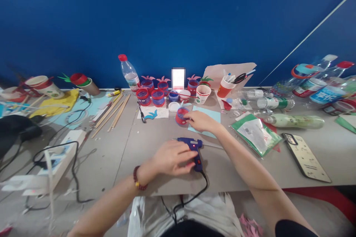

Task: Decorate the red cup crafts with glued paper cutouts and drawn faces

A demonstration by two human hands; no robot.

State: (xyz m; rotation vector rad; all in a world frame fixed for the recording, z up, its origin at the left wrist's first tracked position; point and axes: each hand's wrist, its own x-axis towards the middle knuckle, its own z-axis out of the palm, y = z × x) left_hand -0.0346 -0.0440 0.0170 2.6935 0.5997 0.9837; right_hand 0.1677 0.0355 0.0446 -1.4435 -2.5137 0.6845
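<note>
Fingertips [188,116] of the right hand [201,120] are pinched together on the rim of one short red-and-purple cup [181,120], which sits on the grey tabletop [150,140] just left of one pale blue paper sheet [211,115]. Left hand [174,157] has its fingers loosely bent with gaps between them, right at the handle of one dark blue plastic glue gun [191,142]; honestly can't say if it's gripping. Just behind the cup there's one round white lid [174,107], then two small round tubs, one with blue stuff [174,97] and one white-and-red [184,97]. Left of those stand two more red-and-purple cups [158,98], with three pink-leaved cups [162,88] in the back row plus one green-leaved cup [206,83]. One white paper cup with a red rim [203,96] looks dark reddish inside, contents unclear. One red-and-white striped paper cup [224,90] is stuffed with white pieces and black-handled scissors [239,78]. One clear plastic bottle with a red cap [129,73] stands upright at the row's left end.
</note>
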